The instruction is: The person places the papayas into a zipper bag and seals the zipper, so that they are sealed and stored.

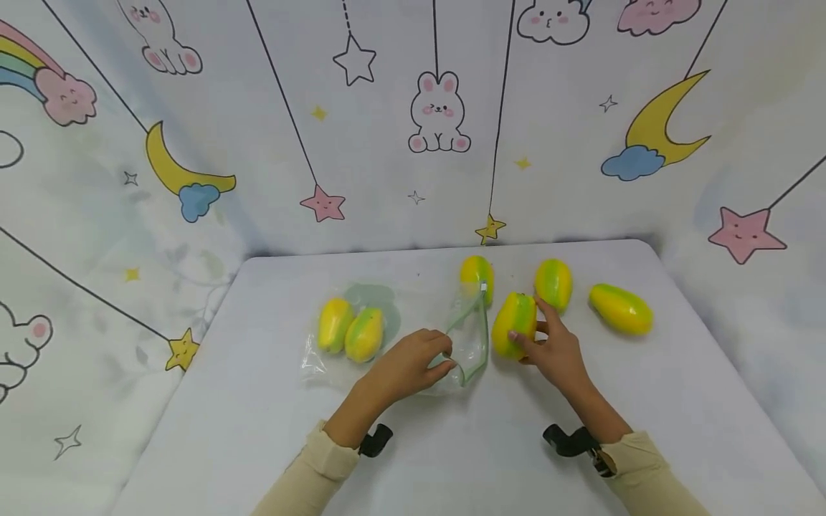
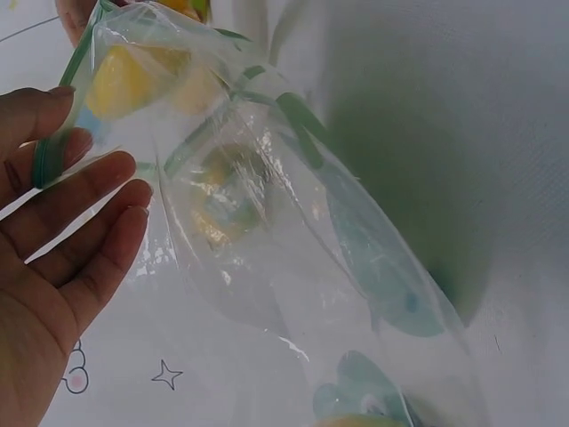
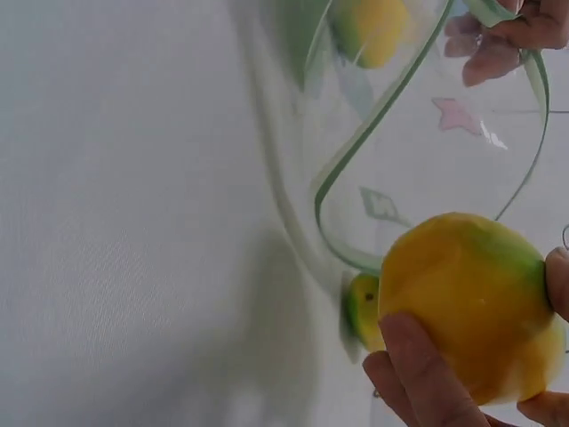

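My left hand (image 1: 413,362) pinches the green zip edge of a clear plastic zip bag (image 1: 422,308), holding its mouth open toward the right. Inside the bag lie two yellow-green papayas (image 1: 364,335), side by side at its left end. My right hand (image 1: 560,355) grips another papaya (image 1: 513,331) just right of the bag's mouth. In the right wrist view, fingers and thumb wrap around that papaya (image 3: 467,302), with the green rim beyond it. The left wrist view shows the thumb and index fingertip on the zip strip (image 2: 53,160), the other fingers spread beside the film.
Behind the bag's mouth a papaya (image 1: 476,272) stands near the table's back edge. Two more, one upright papaya (image 1: 553,283) and one lying papaya (image 1: 621,309), are to the right on the white table (image 1: 477,459). A patterned cloth backdrop (image 1: 387,143) rises behind.
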### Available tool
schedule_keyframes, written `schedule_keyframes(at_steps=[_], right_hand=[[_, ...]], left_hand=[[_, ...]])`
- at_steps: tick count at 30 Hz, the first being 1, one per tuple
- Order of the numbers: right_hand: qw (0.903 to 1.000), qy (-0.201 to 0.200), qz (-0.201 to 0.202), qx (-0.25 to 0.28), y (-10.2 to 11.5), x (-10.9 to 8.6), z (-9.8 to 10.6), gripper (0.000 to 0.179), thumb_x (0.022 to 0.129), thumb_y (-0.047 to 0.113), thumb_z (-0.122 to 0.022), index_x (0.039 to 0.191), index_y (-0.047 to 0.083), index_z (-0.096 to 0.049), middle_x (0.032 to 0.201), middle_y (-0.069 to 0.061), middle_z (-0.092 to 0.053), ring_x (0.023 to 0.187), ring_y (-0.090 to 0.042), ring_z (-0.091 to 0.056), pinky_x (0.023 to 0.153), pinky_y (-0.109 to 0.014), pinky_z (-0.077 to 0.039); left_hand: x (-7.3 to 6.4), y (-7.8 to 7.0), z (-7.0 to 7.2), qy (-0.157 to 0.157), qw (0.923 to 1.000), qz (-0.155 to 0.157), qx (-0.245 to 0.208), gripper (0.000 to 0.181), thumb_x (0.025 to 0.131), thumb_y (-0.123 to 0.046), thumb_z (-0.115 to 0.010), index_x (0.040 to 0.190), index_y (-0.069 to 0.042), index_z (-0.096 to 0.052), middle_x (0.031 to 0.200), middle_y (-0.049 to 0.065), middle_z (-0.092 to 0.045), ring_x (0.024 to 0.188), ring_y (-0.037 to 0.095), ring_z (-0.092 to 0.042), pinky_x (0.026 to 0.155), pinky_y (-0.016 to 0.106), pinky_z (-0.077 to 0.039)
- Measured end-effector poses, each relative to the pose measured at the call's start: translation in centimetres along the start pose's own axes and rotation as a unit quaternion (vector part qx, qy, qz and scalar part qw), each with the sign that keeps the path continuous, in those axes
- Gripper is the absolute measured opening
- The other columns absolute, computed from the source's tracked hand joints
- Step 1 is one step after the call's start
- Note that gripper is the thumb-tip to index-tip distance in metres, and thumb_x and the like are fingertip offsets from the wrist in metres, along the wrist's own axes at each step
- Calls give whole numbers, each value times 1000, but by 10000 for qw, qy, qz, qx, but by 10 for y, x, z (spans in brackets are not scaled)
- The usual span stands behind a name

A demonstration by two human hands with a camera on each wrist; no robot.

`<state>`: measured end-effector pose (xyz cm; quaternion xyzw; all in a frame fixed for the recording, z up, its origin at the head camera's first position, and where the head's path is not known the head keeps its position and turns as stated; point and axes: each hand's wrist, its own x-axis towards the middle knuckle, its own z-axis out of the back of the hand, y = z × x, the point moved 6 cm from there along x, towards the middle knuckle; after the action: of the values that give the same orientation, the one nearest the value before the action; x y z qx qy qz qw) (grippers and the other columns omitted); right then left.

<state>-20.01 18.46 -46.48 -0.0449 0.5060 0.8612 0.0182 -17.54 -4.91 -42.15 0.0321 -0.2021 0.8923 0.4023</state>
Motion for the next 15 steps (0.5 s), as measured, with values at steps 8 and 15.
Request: schedule_keyframes(at_steps=[8,15], right_hand=[[9946,529,-526,728,12,0,-19,87,92,32,-69,157,22,-11,141,-31,-44,90,-28,-71,74,-41,-59],[9861,1043,-481,1197,15,1,-40,83,92,36,-68,155,20,-16,134,-30,-50,88,-27,-71,73,-40,-60]], left_hand=[[2,-2,0,-18,10000,33,-24,13,95,-24,-66,98,-12,-63,97,2,-68,85,12,-57,78,25,-50],[-1,-5,2,130,9998,118,-7,13,96,-25,-65,100,-12,-62,99,1,-68,86,11,-56,79,23,-51]])
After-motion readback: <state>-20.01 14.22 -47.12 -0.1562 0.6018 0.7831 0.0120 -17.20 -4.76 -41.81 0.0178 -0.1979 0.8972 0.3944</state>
